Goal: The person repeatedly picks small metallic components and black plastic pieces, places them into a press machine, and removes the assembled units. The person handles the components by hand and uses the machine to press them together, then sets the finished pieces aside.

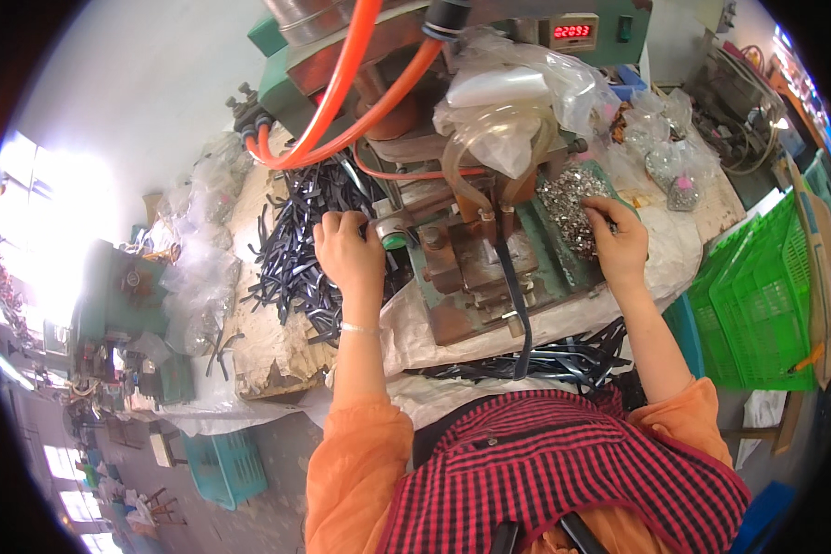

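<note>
My left hand (349,251) is closed, fingers curled down at the right edge of a pile of black metal strips (291,235). Beside its fingertips is a round metal fitting with a green button (393,241); whatever the fingers hold is hidden. My right hand (621,245) is over a heap of small shiny metal parts (571,205), thumb and fingers pinched together; anything between them is too small to make out. Between the hands, a bent black strip (515,309) sits in the press fixture (489,263), its free end hanging toward me.
Orange air hoses (340,88) loop in front of the green press, which carries a red digital counter (572,32). More black strips (563,358) lie before my apron. Clear plastic bags (203,249) line the left side. A green crate (755,291) stands right, a teal basket (226,469) lower left.
</note>
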A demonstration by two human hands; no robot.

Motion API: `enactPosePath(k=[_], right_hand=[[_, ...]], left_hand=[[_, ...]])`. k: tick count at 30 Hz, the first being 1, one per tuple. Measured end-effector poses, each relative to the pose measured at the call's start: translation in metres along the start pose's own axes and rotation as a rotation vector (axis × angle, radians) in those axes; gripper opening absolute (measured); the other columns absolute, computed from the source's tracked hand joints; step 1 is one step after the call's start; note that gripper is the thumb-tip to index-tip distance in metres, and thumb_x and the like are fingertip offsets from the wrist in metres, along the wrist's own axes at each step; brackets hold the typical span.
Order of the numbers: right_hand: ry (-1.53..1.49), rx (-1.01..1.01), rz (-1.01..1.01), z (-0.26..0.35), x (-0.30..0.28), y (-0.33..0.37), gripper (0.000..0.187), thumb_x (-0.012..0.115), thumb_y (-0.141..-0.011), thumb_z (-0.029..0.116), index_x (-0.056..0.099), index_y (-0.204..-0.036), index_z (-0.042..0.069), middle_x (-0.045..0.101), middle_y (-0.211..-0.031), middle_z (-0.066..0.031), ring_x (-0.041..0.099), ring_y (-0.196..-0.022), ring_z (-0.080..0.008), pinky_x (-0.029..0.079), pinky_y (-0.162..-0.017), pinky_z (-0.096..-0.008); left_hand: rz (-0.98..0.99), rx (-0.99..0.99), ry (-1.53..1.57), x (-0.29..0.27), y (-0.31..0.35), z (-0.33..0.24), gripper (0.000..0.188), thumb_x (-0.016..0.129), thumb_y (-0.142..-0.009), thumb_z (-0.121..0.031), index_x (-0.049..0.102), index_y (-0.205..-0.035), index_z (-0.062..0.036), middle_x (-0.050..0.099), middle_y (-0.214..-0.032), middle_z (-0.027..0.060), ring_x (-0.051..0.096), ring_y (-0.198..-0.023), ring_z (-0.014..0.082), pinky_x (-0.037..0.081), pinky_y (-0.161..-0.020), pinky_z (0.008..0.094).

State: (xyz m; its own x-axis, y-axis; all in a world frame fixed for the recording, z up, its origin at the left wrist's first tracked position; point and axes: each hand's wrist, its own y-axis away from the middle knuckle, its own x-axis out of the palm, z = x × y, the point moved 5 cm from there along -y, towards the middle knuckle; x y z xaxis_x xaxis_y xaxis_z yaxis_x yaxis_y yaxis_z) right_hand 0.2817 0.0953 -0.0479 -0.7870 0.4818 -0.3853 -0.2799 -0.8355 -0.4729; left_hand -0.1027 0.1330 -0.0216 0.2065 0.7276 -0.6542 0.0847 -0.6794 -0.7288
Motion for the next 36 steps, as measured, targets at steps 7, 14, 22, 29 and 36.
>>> enactPosePath(k=[7,14,22,29,36], right_hand=[[-0.077,0.186,-0.081,-0.029,-0.035,0.024,0.015,0.070,-0.093,0.005,0.077,-0.106,0.002,0.076,-0.100,-0.0055,0.068,-0.090,-0.0106,0.051,-0.083,-0.0253],[-0.184,0.199,0.019,0.002,-0.035,0.035,0.015,0.071,-0.092,0.004,0.077,-0.105,0.001,0.077,-0.098,-0.0069,0.069,-0.090,-0.0150,0.052,-0.083,-0.0283],[-0.458,-0.008,0.127,0.089,0.046,0.022,0.030,0.074,-0.087,-0.001,0.069,-0.116,-0.001,0.074,-0.107,-0.0112,0.071,-0.096,-0.0202,0.054,-0.088,-0.0316],[-0.765,0.210,0.144,0.086,0.058,0.031,0.042,0.068,-0.093,-0.004,0.056,-0.132,-0.002,0.070,-0.117,-0.0085,0.067,-0.103,-0.0124,0.051,-0.091,-0.0254],[-0.987,0.462,0.278,0.112,0.057,0.030,0.044,0.066,-0.093,-0.002,0.054,-0.136,-0.003,0.070,-0.119,-0.0098,0.068,-0.105,-0.0139,0.051,-0.097,-0.0277]], left_hand=[[0.173,-0.131,-0.110,0.040,0.028,0.027,0.015,0.076,-0.076,-0.018,0.067,-0.075,-0.0068,0.066,-0.082,0.0106,0.066,-0.082,0.0340,0.053,-0.072,0.0468],[0.226,-0.365,0.269,-0.021,0.091,0.062,0.015,0.074,-0.084,-0.004,0.068,-0.098,-0.0049,0.061,-0.077,0.0059,0.062,-0.069,0.0194,0.051,-0.066,0.0330],[0.139,-0.653,1.040,-0.025,0.078,0.014,0.013,0.063,-0.104,-0.010,0.063,-0.105,0.0027,0.069,-0.090,0.0079,0.063,-0.064,0.0109,0.051,-0.059,0.0216],[-0.210,-0.334,1.241,-0.094,0.038,-0.060,0.008,0.061,-0.100,0.000,0.063,-0.103,0.0075,0.071,-0.098,0.0192,0.068,-0.072,0.0197,0.057,-0.062,0.0287],[-0.160,-0.022,1.170,-0.124,-0.013,-0.102,0.010,0.062,-0.090,0.014,0.064,-0.098,0.0089,0.069,-0.100,0.0238,0.070,-0.082,0.0264,0.062,-0.068,0.0337]])
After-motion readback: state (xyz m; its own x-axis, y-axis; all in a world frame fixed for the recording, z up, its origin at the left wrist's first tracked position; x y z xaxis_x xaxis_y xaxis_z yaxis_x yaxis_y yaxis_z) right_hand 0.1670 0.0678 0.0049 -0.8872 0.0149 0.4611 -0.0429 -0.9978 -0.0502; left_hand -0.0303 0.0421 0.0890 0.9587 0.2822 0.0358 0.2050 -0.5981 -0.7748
